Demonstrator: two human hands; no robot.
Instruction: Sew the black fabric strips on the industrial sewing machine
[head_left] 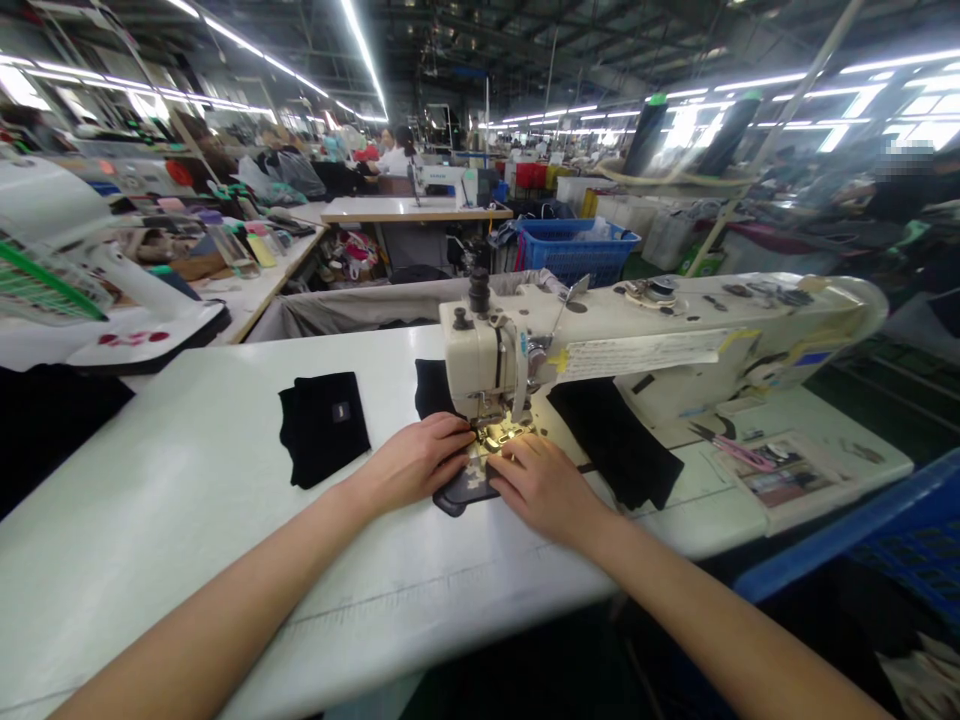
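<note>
A white sewing machine (487,360) stands on the pale table, with its lamp shining on the needle area. At the left of the presser foot, my left hand (420,462) has its fingers bent and close together. From the right, my right hand (551,490) reaches to the lit plate with curled fingers. Whatever is between the fingers of either hand is too small or hidden to make out. A black fabric piece (430,388) lies just behind my left hand, partly covered by the machine head. Another black fabric piece (619,445) lies under the machine arm.
Folded black fabric with a small label (324,428) lies on the table to the left. Pink-handled scissors (739,450) rest at the right. A white fan (112,270) stands at the left edge. Beyond the table is a blue basket (577,250); another blue crate (862,530) is at lower right.
</note>
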